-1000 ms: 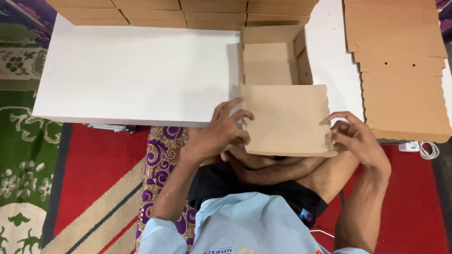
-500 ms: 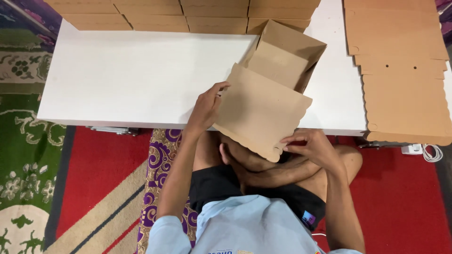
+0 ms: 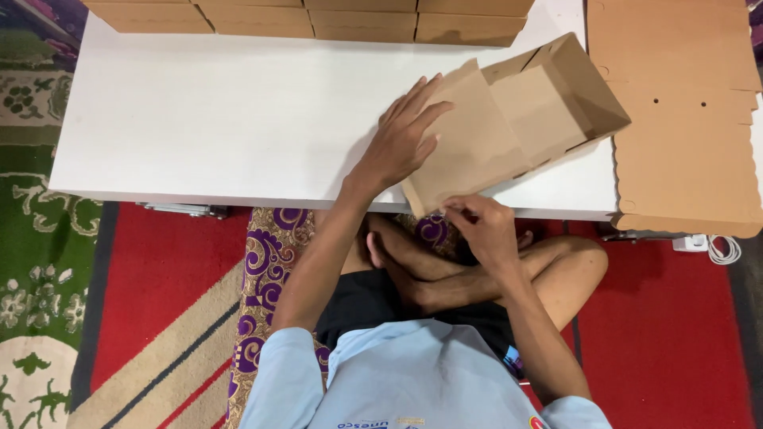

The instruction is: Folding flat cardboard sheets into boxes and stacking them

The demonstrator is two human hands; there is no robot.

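Note:
A brown cardboard box (image 3: pixel 520 119), half folded with its lid flap open, lies tilted on the white low table (image 3: pixel 207 119). My left hand (image 3: pixel 405 139) rests flat with spread fingers on the left side of the lid flap. My right hand (image 3: pixel 481 226) pinches the flap's near edge where it hangs over the table's front edge. The box's tray part points toward the upper right.
A stack of flat cardboard blanks (image 3: pixel 683 119) lies at the table's right end. Folded brown boxes (image 3: pixel 318 16) line the far edge. My crossed legs are below the table on a red patterned carpet (image 3: pixel 159 278). A white cable (image 3: pixel 715 248) lies at right.
The box has been turned and laid down on the table, sliding right. My left hand went from gripping its side to pressing flat on the flap; my right hand moved to the near edge.

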